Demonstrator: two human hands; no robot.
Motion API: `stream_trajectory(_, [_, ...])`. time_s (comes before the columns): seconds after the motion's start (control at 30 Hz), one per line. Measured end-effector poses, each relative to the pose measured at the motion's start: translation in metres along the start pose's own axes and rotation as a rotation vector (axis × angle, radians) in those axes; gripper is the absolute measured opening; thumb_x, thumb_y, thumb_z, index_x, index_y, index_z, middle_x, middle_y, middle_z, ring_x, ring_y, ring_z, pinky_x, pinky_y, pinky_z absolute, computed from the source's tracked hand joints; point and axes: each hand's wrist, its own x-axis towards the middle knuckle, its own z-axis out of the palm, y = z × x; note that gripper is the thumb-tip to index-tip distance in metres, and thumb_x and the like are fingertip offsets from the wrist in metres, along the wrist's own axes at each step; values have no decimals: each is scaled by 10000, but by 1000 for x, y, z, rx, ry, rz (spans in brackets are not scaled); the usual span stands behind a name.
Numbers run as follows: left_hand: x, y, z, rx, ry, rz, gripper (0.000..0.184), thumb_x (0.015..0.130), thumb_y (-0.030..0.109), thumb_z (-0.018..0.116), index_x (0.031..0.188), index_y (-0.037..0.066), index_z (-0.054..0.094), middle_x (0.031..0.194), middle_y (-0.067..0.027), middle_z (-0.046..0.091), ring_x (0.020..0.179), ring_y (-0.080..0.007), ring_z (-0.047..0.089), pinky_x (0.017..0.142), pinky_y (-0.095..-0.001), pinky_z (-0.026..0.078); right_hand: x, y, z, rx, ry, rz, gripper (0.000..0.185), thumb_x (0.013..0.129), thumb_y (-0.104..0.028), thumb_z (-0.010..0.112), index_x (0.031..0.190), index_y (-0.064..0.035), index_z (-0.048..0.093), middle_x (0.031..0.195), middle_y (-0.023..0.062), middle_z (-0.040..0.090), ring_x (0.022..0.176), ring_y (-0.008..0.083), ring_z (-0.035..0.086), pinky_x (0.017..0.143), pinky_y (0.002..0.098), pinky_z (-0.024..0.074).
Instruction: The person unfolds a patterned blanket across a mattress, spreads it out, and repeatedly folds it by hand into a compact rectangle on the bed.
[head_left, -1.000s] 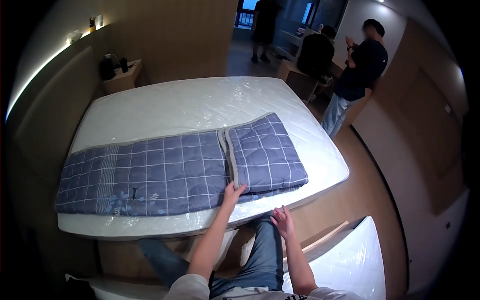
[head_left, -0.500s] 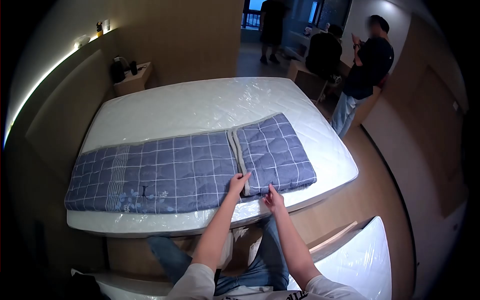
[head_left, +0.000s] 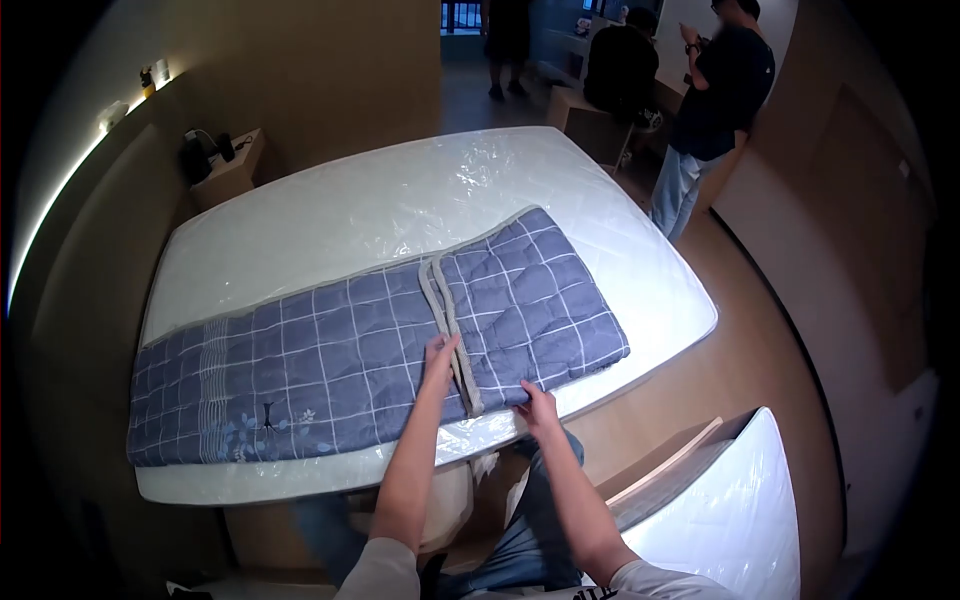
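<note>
A blue-grey checked quilt (head_left: 330, 340) lies in a long strip on a white, plastic-wrapped mattress (head_left: 290, 260). Its right end is folded back over itself, and the grey bound edge (head_left: 447, 305) of that flap runs across the strip. My left hand (head_left: 440, 362) is closed at this grey edge, close to the near side of the quilt. At the near side of the folded part, my right hand (head_left: 538, 408) grips the quilt's border, thumb on top and the other fingers partly hidden beneath.
A second plastic-wrapped mattress (head_left: 720, 510) and a wooden board (head_left: 665, 462) are at the lower right. A bedside table (head_left: 232, 172) stands at the far left corner. Beyond the bed are a standing person (head_left: 725, 90), a seated person (head_left: 622, 70) and another person (head_left: 507, 45).
The view has shifted, so the far room sits higher. My left hand has slid slightly up along the grey edge; my right hand now holds the quilt's near border more firmly.
</note>
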Motion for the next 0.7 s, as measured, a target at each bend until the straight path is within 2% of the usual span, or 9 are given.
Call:
stream_trajectory(0.1, [59,8,6,173,69,202,411,728,268,677,1003,21,498,827,-55,537,779,-142,522,664,-276,424,16,15,-2,-67,44,-26,252,748,-163,619,908,1,516,827,70,558,769,164,551,641,316,472])
stream_trajectory(0.2, [100,23,6,445,-50,-60,340,739,255,657,979,49,533,904,-40,508,799,-151,494,648,-272,404,6,19,-2,-181,164,-72,245,741,-151,612,864,38,515,830,82,553,759,158,543,653,291,456])
stream_trajectory(0.27, [98,39,17,336,-76,-8,356,745,268,647,1002,48,535,944,-48,503,853,-155,482,708,-269,387,3,17,-2,-79,186,-51,261,728,-147,611,860,56,515,824,97,553,760,162,536,686,288,443])
stream_trajectory(0.33, [78,60,33,233,-100,54,373,751,281,636,1024,47,537,984,-56,498,906,-159,469,768,-265,369,3,23,-8,-61,174,-77,286,709,-133,604,887,73,515,855,90,542,776,163,517,720,282,415])
stream_trajectory(0.43, [56,80,34,-30,72,164,313,774,219,585,1005,16,524,945,-71,492,866,-166,458,803,-269,358,-32,-15,34,-166,220,-162,286,725,-192,633,834,58,547,790,59,550,713,139,510,654,268,414])
stream_trajectory(0.5, [35,63,2,-97,1,210,373,819,203,537,1135,25,451,1079,-114,485,1002,-185,459,869,-307,356,-37,0,26,-452,110,-258,340,731,-278,664,781,45,570,703,34,547,632,118,488,577,254,402])
stream_trajectory(0.53, [19,50,-14,-95,0,202,373,819,203,537,1135,25,451,1079,-114,485,1002,-185,459,869,-307,356,-24,17,15,-545,176,-308,391,733,-334,673,756,44,575,638,16,528,585,105,468,530,244,388])
stream_trajectory(0.6, [-17,25,-51,111,19,220,436,860,210,491,1237,41,354,1204,-150,436,1120,-231,429,929,-350,343,-25,24,13,-427,121,-430,353,736,-281,678,814,40,553,691,31,538,635,92,475,561,242,394])
stream_trajectory(0.7, [-109,-10,-108,-60,-75,238,428,881,240,464,1246,50,349,1211,-162,441,1131,-257,435,929,-374,355,-37,39,-14,-188,-139,-399,339,786,-212,626,1001,27,521,806,53,573,726,100,527,634,224,426])
